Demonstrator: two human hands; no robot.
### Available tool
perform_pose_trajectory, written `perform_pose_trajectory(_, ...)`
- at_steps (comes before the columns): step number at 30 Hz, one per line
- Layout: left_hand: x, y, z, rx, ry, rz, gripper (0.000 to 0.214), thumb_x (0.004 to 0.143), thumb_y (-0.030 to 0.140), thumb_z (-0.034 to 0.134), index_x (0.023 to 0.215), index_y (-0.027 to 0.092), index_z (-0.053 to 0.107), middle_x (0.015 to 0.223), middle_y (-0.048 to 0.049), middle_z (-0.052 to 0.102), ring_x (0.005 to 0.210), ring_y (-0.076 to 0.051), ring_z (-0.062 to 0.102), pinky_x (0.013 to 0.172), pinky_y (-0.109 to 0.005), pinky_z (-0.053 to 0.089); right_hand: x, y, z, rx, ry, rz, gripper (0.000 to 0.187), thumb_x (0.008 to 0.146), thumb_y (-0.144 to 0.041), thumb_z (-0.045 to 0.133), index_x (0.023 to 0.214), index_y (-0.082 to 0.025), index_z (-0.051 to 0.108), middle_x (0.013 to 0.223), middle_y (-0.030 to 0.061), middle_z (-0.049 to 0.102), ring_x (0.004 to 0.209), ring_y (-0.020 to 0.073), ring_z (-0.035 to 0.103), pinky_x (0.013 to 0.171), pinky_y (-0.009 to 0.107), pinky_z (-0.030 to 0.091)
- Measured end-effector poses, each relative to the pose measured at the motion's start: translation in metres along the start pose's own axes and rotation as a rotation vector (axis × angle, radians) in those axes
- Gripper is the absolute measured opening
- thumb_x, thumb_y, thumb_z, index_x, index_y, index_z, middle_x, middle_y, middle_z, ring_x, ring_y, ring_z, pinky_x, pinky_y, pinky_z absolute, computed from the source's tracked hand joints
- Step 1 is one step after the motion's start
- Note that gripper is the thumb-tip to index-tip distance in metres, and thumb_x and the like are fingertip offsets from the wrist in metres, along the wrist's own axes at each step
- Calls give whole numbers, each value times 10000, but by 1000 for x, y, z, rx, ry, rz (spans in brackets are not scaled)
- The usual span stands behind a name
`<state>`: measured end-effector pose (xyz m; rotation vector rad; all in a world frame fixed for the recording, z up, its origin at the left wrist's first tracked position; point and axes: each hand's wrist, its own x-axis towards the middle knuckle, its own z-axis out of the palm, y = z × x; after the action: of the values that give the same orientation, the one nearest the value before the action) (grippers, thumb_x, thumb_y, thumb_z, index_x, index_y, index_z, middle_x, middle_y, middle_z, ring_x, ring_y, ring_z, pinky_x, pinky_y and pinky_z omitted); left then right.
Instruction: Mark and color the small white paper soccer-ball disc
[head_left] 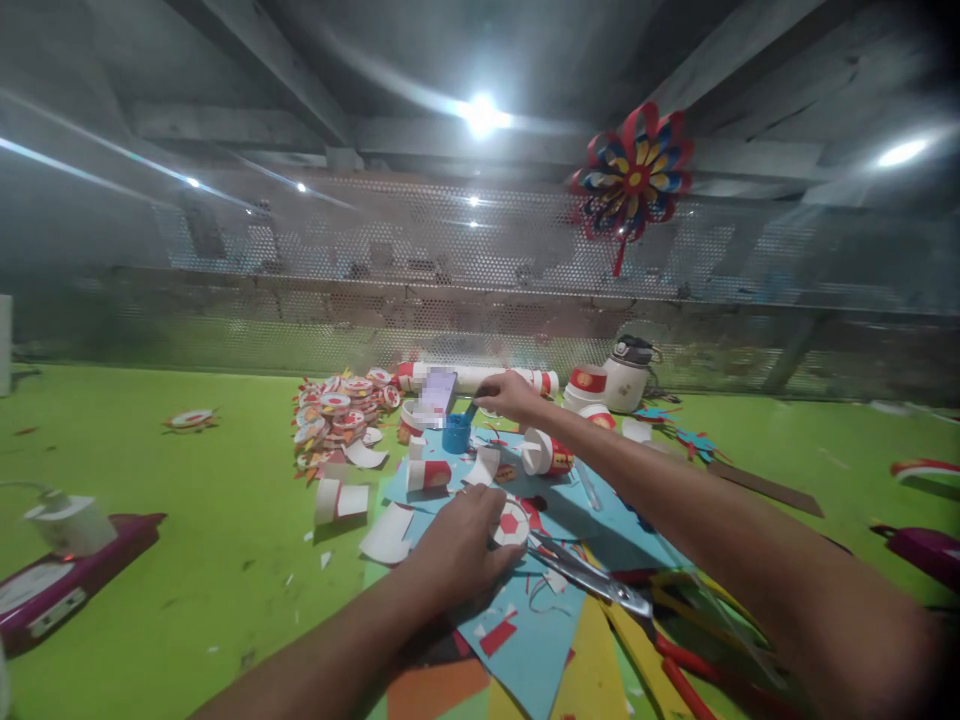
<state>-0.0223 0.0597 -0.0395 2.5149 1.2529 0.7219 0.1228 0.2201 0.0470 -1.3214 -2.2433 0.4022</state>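
My left hand (459, 545) rests on a blue paper sheet (525, 630), its fingers closed on a small round red-and-white paper piece (512, 523). My right hand (510, 393) reaches far forward, its fingers pinched on a thin stick or brush that dips toward a small blue pot (456, 433). Rolled red-and-white paper cups (546, 454) lie between the two hands. Red-handled scissors (600, 585) lie on the paper just right of my left hand.
A heap of round red-and-white paper pieces (341, 410) lies on the green table (150, 470). A white jar (626, 375) stands at the back. A power strip with a plug (60, 560) sits at left. A paper pinwheel (634, 175) hangs on the mesh wall.
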Motion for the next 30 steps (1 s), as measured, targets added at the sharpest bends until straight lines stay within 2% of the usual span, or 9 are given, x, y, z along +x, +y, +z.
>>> perform_pose_trajectory(5, 1, -1, 1, 4, 6, 1, 173, 832, 301, 612, 837, 215, 462, 917, -42, 567, 858, -219, 520, 737, -322, 406, 6, -1, -20, -61, -112, -52, 271, 924, -322, 617, 1117, -133, 634, 1101, 62, 657, 915, 189, 658, 765, 356, 567)
perform_pose_trajectory(11, 1, -2, 3, 17, 14, 17, 173, 830, 296, 617, 845, 214, 466, 924, -44, 570, 877, -224, 519, 757, -334, 414, 9, -7, -41, -105, -132, -78, 239, 931, -312, 611, 1083, -129, 636, 1033, 52, 666, 845, 159, 660, 719, 325, 570)
perform_pose_trajectory(14, 0, -2, 3, 22, 14, 22, 185, 828, 298, 629, 849, 213, 466, 930, -52, 573, 887, -232, 523, 768, -345, 419, 9, -12, -40, -111, -83, -50, 254, 933, -316, 606, 1109, -134, 630, 1070, 62, 661, 887, 171, 660, 754, 349, 569)
perform_pose_trajectory(19, 0, 1, 1, 38, 12, 25, 181, 826, 283, 618, 813, 217, 449, 891, -41, 568, 866, -225, 524, 755, -338, 418, 13, -17, -20, -91, 43, 37, 306, 920, -337, 618, 1151, -137, 628, 1168, 68, 639, 990, 224, 644, 816, 391, 557)
perform_pose_trajectory(22, 0, 2, 1, 47, 9, 23, 186, 824, 289, 617, 807, 216, 446, 885, -41, 566, 866, -227, 525, 757, -342, 419, 15, -14, -14, -53, 76, 107, 314, 919, -336, 619, 1166, -143, 625, 1197, 72, 629, 1011, 231, 638, 829, 398, 554)
perform_pose_trajectory(30, 0, 0, 2, 44, 3, 12, 211, 820, 332, 640, 862, 209, 475, 952, -63, 581, 922, -249, 544, 791, -359, 435, 21, -1, -27, 115, 61, 310, 311, 940, -335, 592, 1187, -146, 601, 1156, 84, 637, 958, 195, 652, 805, 385, 564)
